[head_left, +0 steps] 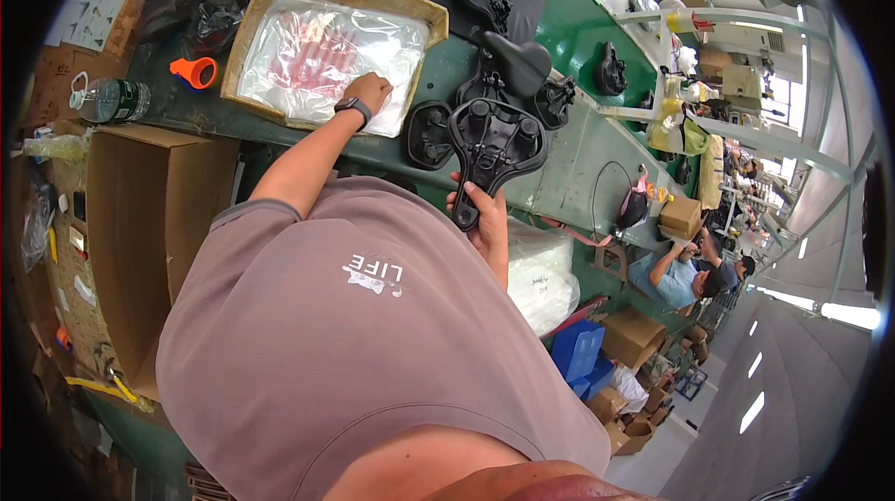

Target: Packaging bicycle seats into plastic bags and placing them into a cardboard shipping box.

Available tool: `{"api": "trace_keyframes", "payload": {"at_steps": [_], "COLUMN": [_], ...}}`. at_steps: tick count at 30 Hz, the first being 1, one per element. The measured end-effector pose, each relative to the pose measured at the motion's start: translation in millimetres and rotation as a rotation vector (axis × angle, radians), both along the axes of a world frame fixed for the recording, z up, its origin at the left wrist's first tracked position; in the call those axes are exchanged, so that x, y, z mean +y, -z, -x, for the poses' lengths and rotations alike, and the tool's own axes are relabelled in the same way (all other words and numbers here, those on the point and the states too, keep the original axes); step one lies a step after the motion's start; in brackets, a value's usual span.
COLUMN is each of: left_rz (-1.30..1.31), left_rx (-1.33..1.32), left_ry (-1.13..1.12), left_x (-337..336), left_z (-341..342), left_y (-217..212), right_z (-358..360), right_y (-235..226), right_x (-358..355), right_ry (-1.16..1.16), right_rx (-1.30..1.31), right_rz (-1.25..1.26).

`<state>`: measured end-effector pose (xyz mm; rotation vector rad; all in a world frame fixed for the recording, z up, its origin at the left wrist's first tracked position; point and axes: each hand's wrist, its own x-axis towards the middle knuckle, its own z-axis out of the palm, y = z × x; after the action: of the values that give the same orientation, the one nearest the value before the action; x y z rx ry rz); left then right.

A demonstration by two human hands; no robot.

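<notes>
My right hand (487, 221) grips a black bicycle saddle (499, 142) by its narrow nose, with the ribbed underside facing up. To the left, my left hand (367, 91), a watch on its wrist, rests with curled fingers on clear plastic bags (396, 44) in a shallow cardboard box (244, 46). Reddish strips (317, 58) show through the plastic. What the left fingers pinch, if anything, is hidden. Around the held saddle lie more saddles, including an underside-up one (431, 135) and a smooth-topped one (522, 63).
On the green bench stand an orange ring-shaped tool (194, 72) and a water bottle (121, 100). A tall open carton (140, 249) is at my left. White wrapped bundles (541, 277) and blue bins (576, 350) are at right, with a co-worker (657, 275) beyond.
</notes>
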<state>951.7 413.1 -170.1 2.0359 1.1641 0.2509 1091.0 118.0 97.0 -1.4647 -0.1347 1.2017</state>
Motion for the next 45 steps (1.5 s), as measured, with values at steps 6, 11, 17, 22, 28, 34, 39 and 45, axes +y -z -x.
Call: {"api": "trace_keyframes", "payload": {"at_steps": [6,11,17,22,28,34,39,45], "left_rz": [-0.04,0.057,0.292,0.91,1.014,0.404,0.5,0.635], "left_rx": [-0.079,-0.236,-0.445,-1.244,-1.417,-0.99,-0.867,-0.948], "left_ry": [-0.07,-0.175,0.079,-0.547,-0.648,-0.576,0.361,-0.195], "left_x": [-4.0,-25.5,-27.6,-34.5,-9.1,11.5,-32.7,-36.6], "left_z": [58.4,97.5,138.1,190.1,231.0,160.7,148.1,137.4], "left_y": [-39.2,-125.6,-120.9,-156.5,-191.1,-232.7,-307.2,-241.4], "right_z": [6.4,33.1,71.5,71.6,59.0,54.4,45.4,57.7], "right_y": [15.0,27.3,56.0,69.4,17.9,7.7,50.0,7.1], "right_x": [46.7,105.8,182.8,188.3,163.2,155.6,152.6,183.3], "right_ry": [-0.162,-0.228,-0.523,-0.277,-0.345,-0.794,-0.416,-0.568], "right_rx": [0.018,0.201,0.377,0.674,0.601,-0.658,-0.159,-0.231], "right_rz": [-0.106,-0.224,-0.194,-0.211,-0.423,-0.276,-0.045,-0.262]}}
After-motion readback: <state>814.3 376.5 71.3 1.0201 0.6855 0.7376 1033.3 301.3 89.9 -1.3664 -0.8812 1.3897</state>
